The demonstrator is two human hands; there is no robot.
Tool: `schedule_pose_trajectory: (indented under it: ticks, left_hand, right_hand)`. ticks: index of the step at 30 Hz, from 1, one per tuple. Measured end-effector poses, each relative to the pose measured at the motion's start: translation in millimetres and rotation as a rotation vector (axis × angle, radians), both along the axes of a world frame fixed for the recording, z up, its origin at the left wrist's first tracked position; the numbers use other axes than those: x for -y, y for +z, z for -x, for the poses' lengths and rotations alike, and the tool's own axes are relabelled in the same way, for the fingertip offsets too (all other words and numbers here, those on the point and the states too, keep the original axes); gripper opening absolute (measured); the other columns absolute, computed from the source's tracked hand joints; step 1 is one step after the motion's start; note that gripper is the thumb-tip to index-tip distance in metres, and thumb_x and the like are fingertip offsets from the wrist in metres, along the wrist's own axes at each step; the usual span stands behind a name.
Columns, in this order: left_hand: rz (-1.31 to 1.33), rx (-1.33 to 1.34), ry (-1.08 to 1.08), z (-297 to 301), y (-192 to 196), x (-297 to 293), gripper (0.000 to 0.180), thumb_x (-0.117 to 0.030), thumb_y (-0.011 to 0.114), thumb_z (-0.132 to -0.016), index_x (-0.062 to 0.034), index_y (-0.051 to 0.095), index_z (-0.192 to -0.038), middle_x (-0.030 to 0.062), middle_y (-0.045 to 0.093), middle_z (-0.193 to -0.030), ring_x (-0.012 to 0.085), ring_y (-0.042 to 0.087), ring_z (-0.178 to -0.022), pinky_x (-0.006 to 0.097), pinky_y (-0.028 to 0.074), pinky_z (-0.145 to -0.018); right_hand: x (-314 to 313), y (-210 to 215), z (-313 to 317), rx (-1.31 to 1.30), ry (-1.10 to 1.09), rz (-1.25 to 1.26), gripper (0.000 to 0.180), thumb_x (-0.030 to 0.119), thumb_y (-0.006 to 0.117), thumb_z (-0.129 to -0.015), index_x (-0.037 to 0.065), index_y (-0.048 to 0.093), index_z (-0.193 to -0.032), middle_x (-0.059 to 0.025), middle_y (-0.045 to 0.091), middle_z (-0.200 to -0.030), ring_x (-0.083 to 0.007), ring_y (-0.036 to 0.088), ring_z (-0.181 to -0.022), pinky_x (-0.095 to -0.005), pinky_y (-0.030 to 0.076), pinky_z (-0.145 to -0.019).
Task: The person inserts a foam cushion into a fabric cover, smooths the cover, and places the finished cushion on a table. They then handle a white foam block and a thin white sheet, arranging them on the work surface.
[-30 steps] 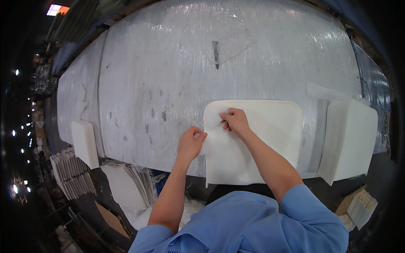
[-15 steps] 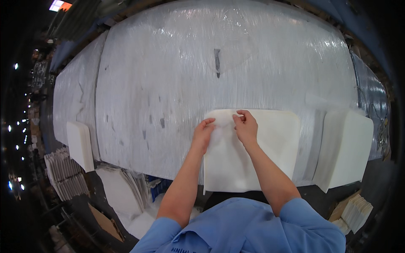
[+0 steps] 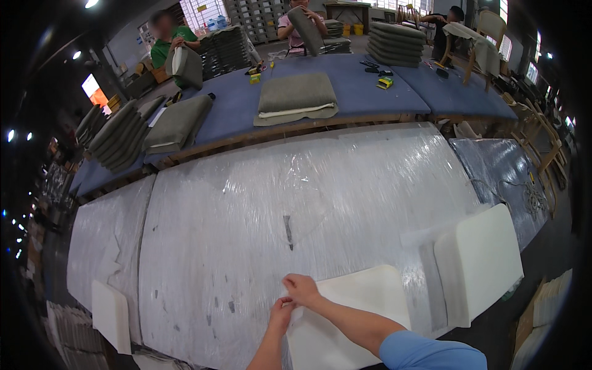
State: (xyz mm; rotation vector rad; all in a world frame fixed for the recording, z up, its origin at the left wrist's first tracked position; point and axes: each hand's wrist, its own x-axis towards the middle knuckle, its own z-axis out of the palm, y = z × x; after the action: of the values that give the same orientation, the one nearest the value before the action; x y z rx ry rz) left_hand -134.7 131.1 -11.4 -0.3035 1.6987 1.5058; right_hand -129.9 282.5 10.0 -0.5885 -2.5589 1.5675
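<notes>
A white rounded-corner pad [image 3: 351, 302], which looks like a foam cushion, lies at the near edge of the plastic-wrapped table [image 3: 246, 246]. Over its left far corner my two hands come close together. My right hand [image 3: 301, 290] is closed, with its fingertips bent down just beyond that corner. Below it, my left hand [image 3: 281, 313] is pinched, its fingertips almost meeting the right hand. What the fingers hold, if anything, is too small to make out. My right forearm crosses above the pad.
At right stands a stack of white pads [image 3: 484, 265]; another white pad [image 3: 111, 314] sits at left. Beyond is a blue table [image 3: 234, 126] with a grey cushion [image 3: 298, 95] and cushion stacks [image 3: 394, 44]. Several people work behind it.
The view has tilted up, bringing the blue table and people into sight. My hands, apart over the pad's far edge before, have come together at its left far corner.
</notes>
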Motion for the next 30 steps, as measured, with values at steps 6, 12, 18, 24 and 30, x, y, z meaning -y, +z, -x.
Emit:
schedule_pose_trajectory:
  ticks: [6, 12, 18, 24, 30]
  left_hand:
    - [-0.108, -0.078, 0.001, -2.2, -8.6, -7.1, 0.043, -0.008, 0.068, -0.093, -0.0052, 0.056, -0.133, 0.0086, 0.067, -0.116, 0.0231, 0.068, -0.1, 0.037, 0.057, -0.081]
    - [-0.056, 0.025, 0.019, -4.1, -16.2, 5.3, 0.036, -0.01, 0.067, -0.094, -0.0082, 0.059, -0.13, 0.0076, 0.068, -0.112, 0.0211, 0.067, -0.098, 0.035, 0.057, -0.081]
    - [-0.113, 0.168, -0.068, -9.2, 19.8, 23.8, 0.029, -0.018, 0.066, -0.098, -0.0098, 0.063, -0.125, 0.0048, 0.068, -0.107, 0.0149, 0.064, -0.092, 0.031, 0.055, -0.079]
    - [-0.198, 0.3, -0.013, -51.6, 69.6, 89.4, 0.039, -0.012, 0.063, -0.099, -0.0126, 0.056, -0.138, 0.0027, 0.065, -0.113, 0.0136, 0.065, -0.094, 0.032, 0.056, -0.08]
    - [-0.275, 0.082, 0.144, -70.7, 105.6, 109.8, 0.052, 0.001, 0.057, -0.096, -0.0118, 0.049, -0.146, 0.008, 0.066, -0.121, 0.0174, 0.067, -0.1, 0.034, 0.056, -0.082]
  right_hand:
    - [-13.8, -16.1, -1.2, 0.14, 0.677, -0.332, 0.04, 0.043, 0.046, -0.103, 0.014, 0.074, -0.107, -0.01, 0.071, -0.116, -0.0314, 0.065, -0.11, -0.0477, 0.049, -0.093]
    - [-14.7, -22.6, 0.0, 0.125, 0.702, -0.369, 0.046, 0.046, 0.039, -0.105, 0.014, 0.071, -0.11, -0.0112, 0.07, -0.12, -0.0323, 0.064, -0.113, -0.0496, 0.049, -0.095]
    - [-14.9, -22.0, -6.8, 0.091, 0.619, -0.362, 0.051, 0.05, 0.042, -0.104, 0.014, 0.06, -0.135, -0.0103, 0.064, -0.131, -0.0332, 0.059, -0.122, -0.0508, 0.044, -0.1]
    - [2.4, -0.2, -21.7, 0.21, 0.663, -0.586, 0.063, 0.057, 0.045, -0.101, 0.016, 0.048, -0.149, -0.0144, 0.055, -0.144, -0.0368, 0.049, -0.134, -0.0585, 0.036, -0.108]
    - [2.6, 18.9, -49.2, -0.2, 0.232, -0.868, 0.069, 0.056, 0.045, -0.103, 0.014, 0.036, -0.156, -0.0178, 0.053, -0.145, -0.038, 0.05, -0.13, -0.0579, 0.035, -0.109]
